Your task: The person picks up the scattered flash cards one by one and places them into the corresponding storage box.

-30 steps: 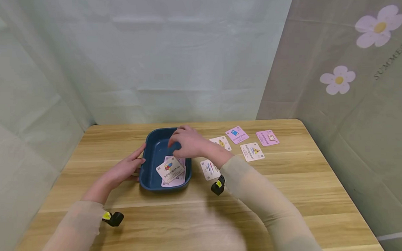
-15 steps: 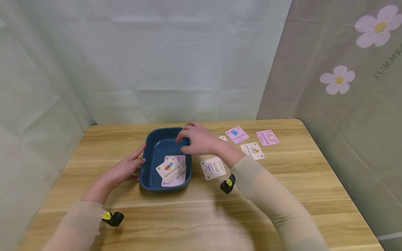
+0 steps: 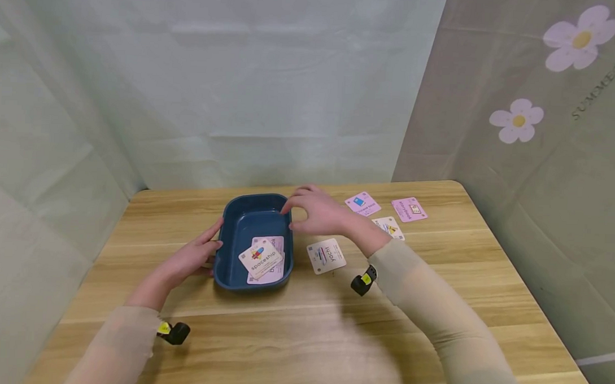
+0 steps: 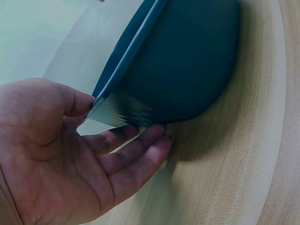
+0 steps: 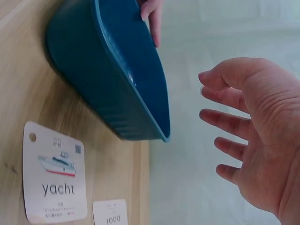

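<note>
A deep blue rectangular plastic bin (image 3: 247,225) stands on the table. My left hand (image 3: 195,256) holds its left side; in the left wrist view the thumb is at the rim and the other fingers touch the outer wall. Inside, a spaceship card (image 3: 261,259) lies across pink cards (image 3: 276,274), which it partly covers. Over the bin's right rim hovers my right hand (image 3: 319,212), fingers loosely bent, holding nothing. Just right of the bin lies a yacht card (image 3: 327,256). A card reading "boat" (image 5: 110,213) shows in the right wrist view, hidden in the head view.
Behind my right hand lie a Chinese book card (image 3: 362,203), a storybook card (image 3: 410,209) and a partly covered sailing boat card (image 3: 391,227). The wooden table (image 3: 282,338) meets a pale curtain (image 3: 270,100) at the back.
My right hand has moved right, from above the inside of the bin to its right rim, uncovering the yacht card. The left hand and the cards in the bin stay put.
</note>
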Demonstrator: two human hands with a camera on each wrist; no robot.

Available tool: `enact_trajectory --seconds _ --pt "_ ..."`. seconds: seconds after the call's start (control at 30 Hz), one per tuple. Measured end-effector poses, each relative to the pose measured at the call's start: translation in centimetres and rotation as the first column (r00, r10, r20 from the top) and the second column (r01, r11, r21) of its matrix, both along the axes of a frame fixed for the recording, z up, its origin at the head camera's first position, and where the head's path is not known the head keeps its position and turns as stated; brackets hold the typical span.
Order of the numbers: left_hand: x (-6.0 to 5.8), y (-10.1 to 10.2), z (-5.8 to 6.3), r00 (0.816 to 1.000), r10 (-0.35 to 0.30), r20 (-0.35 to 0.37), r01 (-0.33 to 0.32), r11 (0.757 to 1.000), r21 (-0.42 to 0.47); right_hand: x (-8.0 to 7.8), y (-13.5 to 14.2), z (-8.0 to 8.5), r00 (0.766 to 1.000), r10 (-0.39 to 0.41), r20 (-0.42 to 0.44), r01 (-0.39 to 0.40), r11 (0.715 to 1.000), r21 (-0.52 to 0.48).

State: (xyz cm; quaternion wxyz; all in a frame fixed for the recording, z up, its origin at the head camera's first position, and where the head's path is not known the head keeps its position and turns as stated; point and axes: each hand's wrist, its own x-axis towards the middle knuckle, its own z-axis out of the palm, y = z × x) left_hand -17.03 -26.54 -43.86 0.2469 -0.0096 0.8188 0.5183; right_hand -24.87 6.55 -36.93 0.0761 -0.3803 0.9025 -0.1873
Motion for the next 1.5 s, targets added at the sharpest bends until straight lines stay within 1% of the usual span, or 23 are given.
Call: enact_trajectory --seconds 0.27,0.43,0.57,0.77,0.97,1.13,1.5 --pt "-0.1 -0.1 0.0 1.000 -0.009 -0.004 0.009 1.000 0.001 0.1 2.0 0.5 1.000 -0.014 -0.019 0.014 1.000 -0.016" --pt "-0.1 0.0 -0.1 1.000 0.000 0.008 -0.001 1.000 0.021 0.1 3.3 0.8 0.999 -0.023 -0.029 0.022 1.000 -0.017" --pt "0.0 0.1 0.0 1.000 0.006 0.011 -0.007 0.999 0.033 0.0 4.6 1.0 0.998 -0.049 -0.026 0.048 0.998 -0.035" --pt "0.0 0.1 0.0 1.000 0.021 0.009 -0.021 1.000 0.023 0.0 6.5 1.6 0.995 -0.099 -0.014 0.098 0.992 -0.077" --pt "0.1 0.1 -0.3 1.000 0.023 0.010 -0.023 0.999 0.026 0.1 8.1 2.0 0.990 -0.142 0.007 0.142 0.986 -0.083" --pt "0.1 0.0 -0.3 1.000 0.015 0.008 -0.015 0.999 0.042 0.2 9.1 2.0 0.987 -0.158 0.007 0.158 0.983 -0.090" --pt "0.1 -0.2 -0.4 1.000 0.006 0.004 -0.006 1.000 0.016 0.1 11.2 1.5 0.982 -0.189 0.014 0.190 0.977 -0.095"
